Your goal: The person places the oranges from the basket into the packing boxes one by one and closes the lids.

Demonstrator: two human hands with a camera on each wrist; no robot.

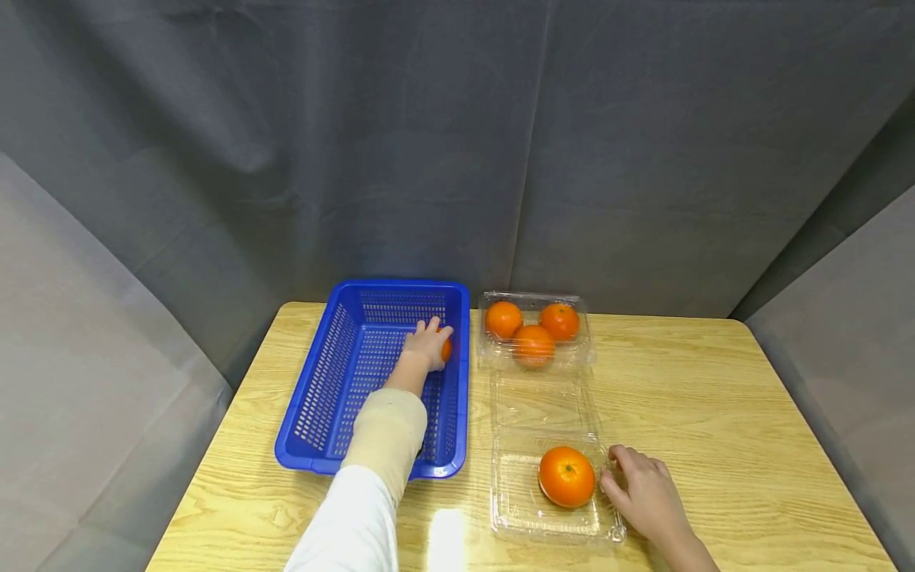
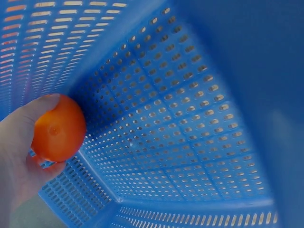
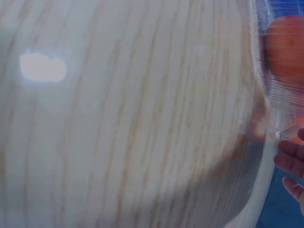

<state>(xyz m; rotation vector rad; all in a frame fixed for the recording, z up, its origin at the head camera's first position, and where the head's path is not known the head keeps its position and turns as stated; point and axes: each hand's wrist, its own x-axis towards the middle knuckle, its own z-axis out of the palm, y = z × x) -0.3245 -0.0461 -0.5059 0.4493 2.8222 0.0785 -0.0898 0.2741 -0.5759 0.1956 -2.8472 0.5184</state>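
Note:
Inside the blue plastic basket (image 1: 465, 381), my left hand (image 1: 426, 345) grips an orange (image 2: 59, 128) near the basket's right wall. In the left wrist view the thumb lies over the top of the fruit and a finger curls under it; in the head view the hand covers most of it. My right hand (image 1: 646, 492) is at the right edge of an open clear plastic clamshell box (image 1: 515, 508), its fingers loosely bent and holding nothing. One orange (image 1: 567, 477) sits in that box's near half, just left of the right fingertips.
Behind the open box stands another clear clamshell box (image 1: 489, 349) with three oranges (image 1: 534, 346) in it. The open lid (image 1: 539, 401) lies between the two. All rest on a wooden table (image 1: 686, 397) with grey curtains (image 1: 643, 159) behind and at the sides.

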